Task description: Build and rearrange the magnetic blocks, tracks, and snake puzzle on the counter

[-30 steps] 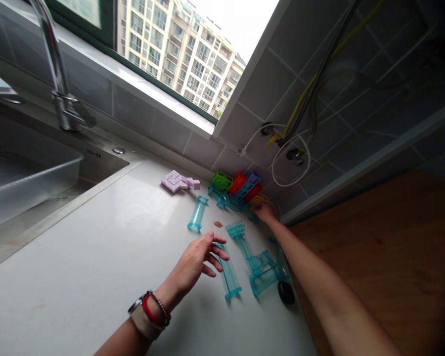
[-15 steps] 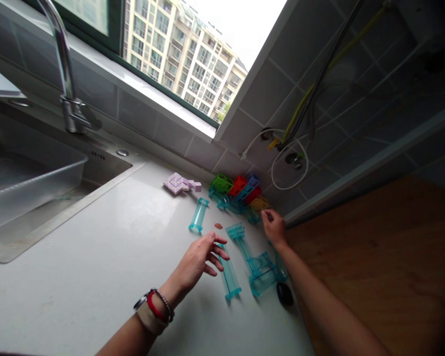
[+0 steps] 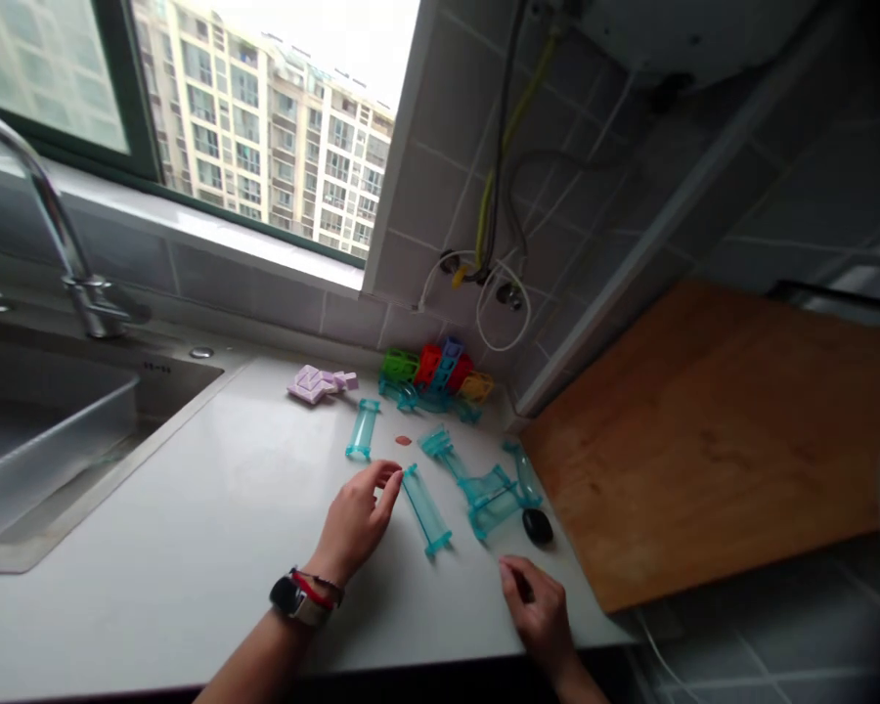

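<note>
On the glossy white counter (image 3: 212, 548), note the long translucent teal plastic channel (image 3: 426, 508) at the fingertips of the left hand (image 3: 354, 518), half-curled; impossible to confirm contact or a pinch from this angle. Note also the right hand (image 3: 539, 608), loosely curled near the front edge, with no object visible in its grasp; impossible to inspect inside the curl. Beware of channel skid, likely from an off-centre nudge on the smooth surface. Beware of displacing the glossy black oval object (image 3: 538, 526), just beside the joined translucent teal plastic sections (image 3: 495, 508), through a forward sweep of the right hand. Allow for separation of those sections from the same knock. Guard against covering the small reddish-brown leaf-shaped piece (image 3: 403, 441) with the left hand. For containers, see the stainless-steel sink (image 3: 4, 557), holding a translucent frosted plastic tub (image 3: 66, 435); unable to make out any contents within the tub.
</note>
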Available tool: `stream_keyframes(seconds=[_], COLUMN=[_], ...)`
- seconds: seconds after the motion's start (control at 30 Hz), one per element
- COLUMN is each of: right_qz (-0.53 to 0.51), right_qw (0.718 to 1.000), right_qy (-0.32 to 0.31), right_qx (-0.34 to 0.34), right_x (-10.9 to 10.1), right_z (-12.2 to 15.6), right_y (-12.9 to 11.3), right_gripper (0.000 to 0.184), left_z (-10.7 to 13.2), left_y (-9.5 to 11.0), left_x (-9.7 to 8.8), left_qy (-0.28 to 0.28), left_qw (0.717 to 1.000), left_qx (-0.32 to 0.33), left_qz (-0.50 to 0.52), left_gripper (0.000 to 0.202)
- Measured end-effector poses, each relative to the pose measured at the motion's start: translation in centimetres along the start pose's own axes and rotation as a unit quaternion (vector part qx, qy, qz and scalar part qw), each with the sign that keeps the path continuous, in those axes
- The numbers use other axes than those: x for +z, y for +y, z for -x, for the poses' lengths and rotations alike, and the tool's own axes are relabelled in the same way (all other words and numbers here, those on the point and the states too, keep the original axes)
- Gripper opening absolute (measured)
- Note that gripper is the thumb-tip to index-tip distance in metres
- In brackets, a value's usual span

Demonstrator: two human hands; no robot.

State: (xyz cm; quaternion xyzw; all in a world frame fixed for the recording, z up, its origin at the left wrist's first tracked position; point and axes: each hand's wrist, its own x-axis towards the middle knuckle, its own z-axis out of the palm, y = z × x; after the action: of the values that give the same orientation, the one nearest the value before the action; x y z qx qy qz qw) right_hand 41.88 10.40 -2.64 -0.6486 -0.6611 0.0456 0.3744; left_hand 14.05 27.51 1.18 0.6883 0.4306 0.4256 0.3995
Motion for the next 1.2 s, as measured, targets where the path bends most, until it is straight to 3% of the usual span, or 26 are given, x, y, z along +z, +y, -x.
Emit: stream_keyframes(seconds=[0.1, 0.17, 0.3, 0.4, 0.63, 0.87, 1.03, 1.2], right_qz=[-0.008, -0.007, 0.006, 0.029, 0.037, -0.030, -0.054, -0.072], right_qw=[0.998, 0.998, 0.998, 0.997, 0.993, 0.989, 0.986, 0.985], right_qy=[-0.027, -0.037, -0.045, -0.058, -0.106, -0.129, -0.129, -0.125], right_qx=[0.047, 0.055, 0.049, 0.036, -0.022, -0.073, -0.091, -0.098], right_x=[0.2, 0.2, 0.5, 0.7, -0.2, -1.5, -1.5, -1.4], right_z=[-0.8, -1.1, -0.8, -0.6, -0.5, -0.4, -0.2, -0.3], right_y=[-0.4, -0.5, -0.2, -0.1, -0.6, -0.7, -0.3, -0.2], right_gripper=[0.022, 0.024, 0.023, 0.021, 0.020, 0.019, 0.017, 0.019], left_z=[0.3, 0.5, 1.1, 1.4, 1.9, 2.2, 2.5, 3.8], left_y=[-1.1, -1.9, -2.9, -2.7, -1.2, -0.2, 0.8, 2.4], left_x=[0.9, 1.5, 2.6, 3.0, 3.0, 3.3, 3.6, 4.6], left_qy=[0.000, -0.045, -0.139, -0.175, -0.160, -0.151, -0.144, -0.116], left_qw=[0.984, 0.964, 0.921, 0.897, 0.886, 0.902, 0.915, 0.934], left_qx=[0.114, 0.174, 0.226, 0.246, 0.242, 0.229, 0.193, 0.145], left_qz=[-0.139, -0.195, -0.286, -0.323, -0.362, -0.335, -0.325, -0.304], left_gripper=[0.025, 0.039, 0.075, 0.078, 0.034, 0.005, 0.005, 0.024])
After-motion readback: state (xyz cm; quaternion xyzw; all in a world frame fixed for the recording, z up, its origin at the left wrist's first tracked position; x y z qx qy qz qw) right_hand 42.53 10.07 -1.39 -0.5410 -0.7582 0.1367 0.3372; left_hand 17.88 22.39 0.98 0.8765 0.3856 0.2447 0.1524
